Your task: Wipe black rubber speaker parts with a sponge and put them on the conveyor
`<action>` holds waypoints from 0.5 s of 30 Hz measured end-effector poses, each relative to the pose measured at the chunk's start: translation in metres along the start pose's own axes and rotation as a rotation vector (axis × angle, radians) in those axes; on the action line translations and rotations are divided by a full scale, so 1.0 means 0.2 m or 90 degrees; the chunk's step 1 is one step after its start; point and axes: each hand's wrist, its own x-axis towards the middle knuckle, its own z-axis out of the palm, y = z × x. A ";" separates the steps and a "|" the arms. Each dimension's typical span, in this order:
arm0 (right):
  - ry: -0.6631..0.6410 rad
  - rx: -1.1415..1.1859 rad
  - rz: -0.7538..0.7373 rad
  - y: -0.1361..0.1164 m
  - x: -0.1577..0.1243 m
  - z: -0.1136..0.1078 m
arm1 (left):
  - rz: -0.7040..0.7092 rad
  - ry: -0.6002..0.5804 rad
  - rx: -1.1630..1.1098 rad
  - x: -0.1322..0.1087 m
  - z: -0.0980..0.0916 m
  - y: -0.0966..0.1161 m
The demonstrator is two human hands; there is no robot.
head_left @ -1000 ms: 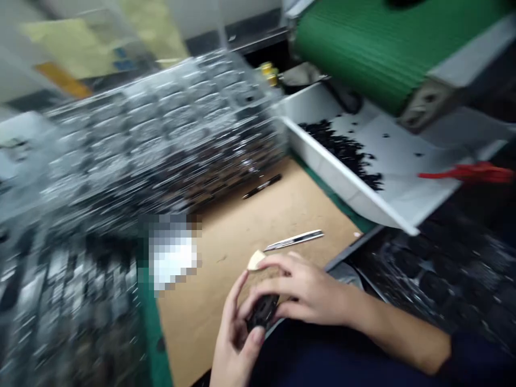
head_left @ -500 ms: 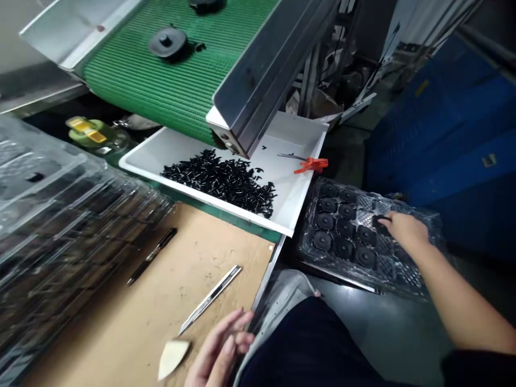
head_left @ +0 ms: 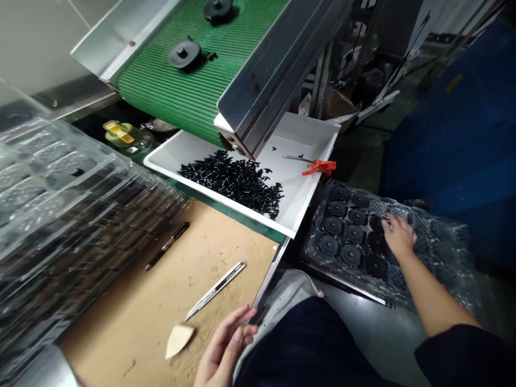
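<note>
1. In the head view, our right hand [head_left: 399, 234] is over the clear plastic pocketed tray [head_left: 439, 248], nearer its far edge than its near one. The fingers are loosely bent and parted, with nothing seen between them; what lies under the palm is hidden.
2. The black round discs [head_left: 329, 245] sit in pockets in three columns from the tray's left edge. Half a second ago we had a disc pinched there and the third column's far pocket was bare; now a disc lies in that pocket, just beside our fingertips.
3. Our left hand [head_left: 229, 344] is at the right edge of the brown cardboard sheet [head_left: 133, 317], palm inward, fingers half curled and holding nothing, much as half a second ago. A second ago both our hands were together around a black part.
4. On the cardboard, the slim silver cutter knife [head_left: 215, 290] slants from near the right edge towards the pale wedge-shaped piece [head_left: 179, 340], and the black pen [head_left: 167, 246] lies towards the left edge.
5. Beyond the cardboard's far edge, the white shallow bin [head_left: 298, 131] holds a heap of small black plastic bits [head_left: 237, 183]; the red-orange handled tool [head_left: 320, 167] rests on its right edge.
</note>
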 end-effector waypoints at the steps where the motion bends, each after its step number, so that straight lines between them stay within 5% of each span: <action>1: 0.019 0.015 -0.004 0.00 -0.03 0.00 | 0.006 -0.004 0.006 0.00 0.00 -0.01; 4: 0.106 0.077 -0.015 -0.02 -0.08 -0.06 | 0.032 -0.034 0.025 0.00 -0.02 -0.02; 7: 0.227 0.167 -0.048 -0.12 -0.02 -0.26 | 0.056 -0.061 0.033 -0.01 -0.03 -0.02; 11: 0.347 0.301 -0.219 -0.46 0.06 -0.72 | 0.088 -0.092 0.052 -0.06 -0.08 -0.05; 15: 0.445 0.433 -0.602 -1.00 -0.03 -1.25 | 0.086 -0.118 -0.012 -0.10 -0.15 -0.11</action>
